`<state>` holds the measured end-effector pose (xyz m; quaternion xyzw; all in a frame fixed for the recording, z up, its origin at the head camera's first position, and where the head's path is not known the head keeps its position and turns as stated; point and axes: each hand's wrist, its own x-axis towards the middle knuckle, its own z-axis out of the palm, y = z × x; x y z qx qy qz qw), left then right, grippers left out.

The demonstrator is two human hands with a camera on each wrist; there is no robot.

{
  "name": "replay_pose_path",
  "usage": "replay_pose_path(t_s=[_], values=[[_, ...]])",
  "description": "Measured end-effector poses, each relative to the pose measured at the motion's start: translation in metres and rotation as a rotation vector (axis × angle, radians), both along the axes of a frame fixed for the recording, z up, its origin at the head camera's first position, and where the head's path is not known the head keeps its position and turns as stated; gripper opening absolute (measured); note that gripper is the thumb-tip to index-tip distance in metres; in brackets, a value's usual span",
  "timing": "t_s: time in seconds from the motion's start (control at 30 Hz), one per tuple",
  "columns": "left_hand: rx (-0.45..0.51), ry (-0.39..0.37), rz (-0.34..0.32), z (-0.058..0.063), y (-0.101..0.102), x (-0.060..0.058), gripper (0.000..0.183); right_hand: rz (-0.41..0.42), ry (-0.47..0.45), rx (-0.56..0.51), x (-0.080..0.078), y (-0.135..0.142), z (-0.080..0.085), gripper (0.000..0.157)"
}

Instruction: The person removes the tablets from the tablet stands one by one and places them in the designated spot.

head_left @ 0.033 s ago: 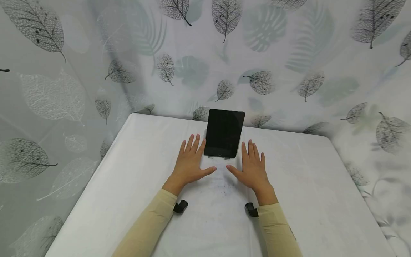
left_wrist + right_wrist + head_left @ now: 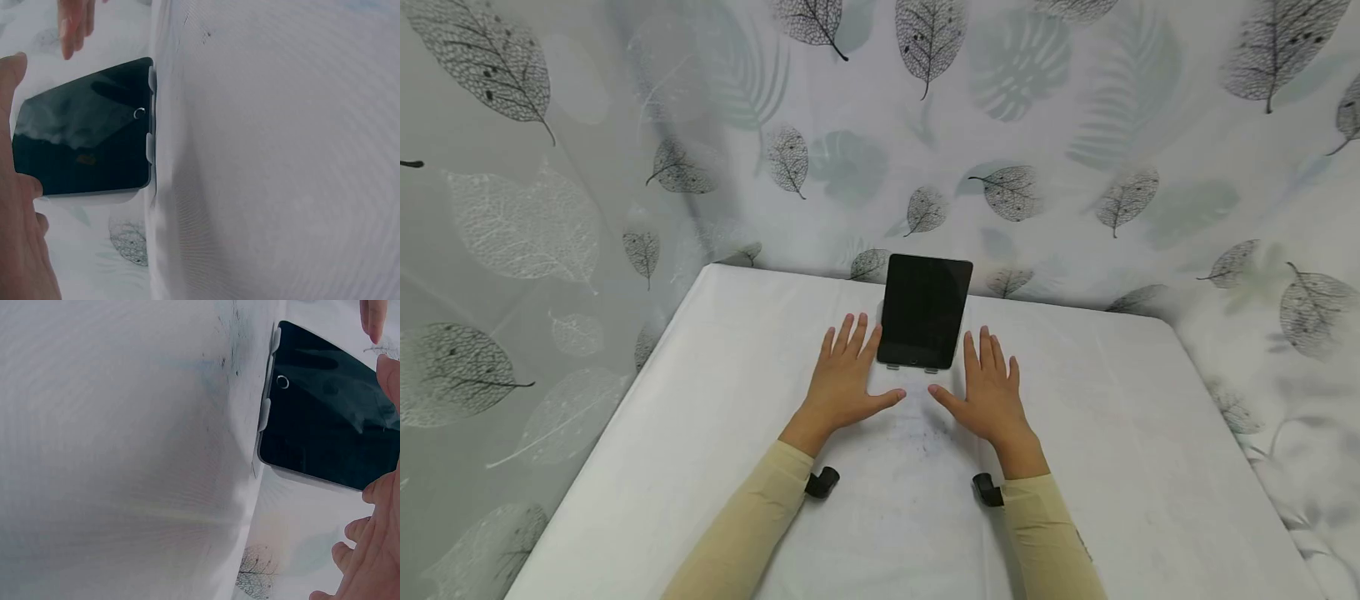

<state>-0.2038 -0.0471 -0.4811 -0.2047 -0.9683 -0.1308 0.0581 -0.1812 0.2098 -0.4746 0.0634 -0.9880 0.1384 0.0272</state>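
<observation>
A black tablet [image 2: 924, 312] with a dark screen leans upright on a stand, whose two small light lips [image 2: 150, 148] hold its lower edge. My left hand [image 2: 841, 382] is spread in front of the tablet's left side, palm down with the thumb pointing inward. On the other side my right hand [image 2: 988, 393] mirrors it, fingers straight and thumb toward the left one. The thumbs stand a short gap apart below the tablet. Neither hand holds anything. In the right wrist view, the tablet's round home button [image 2: 282, 382] shows near the lips.
A white cloth covers the table [image 2: 1120, 417], with faint bluish marks [image 2: 925, 437] on it between the forearms. Leaf-patterned curtains [image 2: 865, 167] hang behind the table and along both sides. A black wrist camera [image 2: 822, 482] sits on the left sleeve, another black camera [image 2: 987, 489] on the right.
</observation>
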Motion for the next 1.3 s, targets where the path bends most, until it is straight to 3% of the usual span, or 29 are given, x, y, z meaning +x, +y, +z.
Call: replay_pose_path(t_s=[0.1,0.17,0.4,0.53,0.77,0.9,1.13,1.3], values=[[0.047,-0.007,-0.014,-0.002,0.001,-0.001,0.111,-0.003,0.0,-0.017,0.0,0.001,-0.001,0.111],[0.14,-0.028,-0.033,-0.004,0.003,-0.003,0.108,-0.002,0.015,-0.064,-0.001,0.001,-0.003,0.109],[0.708,-0.193,-0.071,-0.012,0.006,-0.007,0.091,-0.048,0.102,-0.445,-0.011,-0.009,-0.013,0.087],[0.904,-0.263,-0.05,-0.015,0.009,-0.008,0.081,-0.09,0.11,-0.641,-0.017,-0.016,-0.02,0.074],[1.111,-0.288,-0.128,-0.027,0.019,-0.011,0.072,-0.132,0.109,-0.85,-0.024,-0.021,-0.029,0.066],[1.181,-0.294,-0.145,-0.033,0.024,-0.013,0.073,-0.157,0.112,-0.936,-0.027,-0.021,-0.03,0.061],[1.274,-0.307,-0.092,-0.04,0.032,-0.022,0.073,-0.25,0.129,-1.007,-0.035,-0.023,-0.034,0.048],[1.308,-0.253,0.008,-0.047,0.039,-0.025,0.067,-0.356,0.174,-0.96,-0.04,-0.023,-0.041,0.035]])
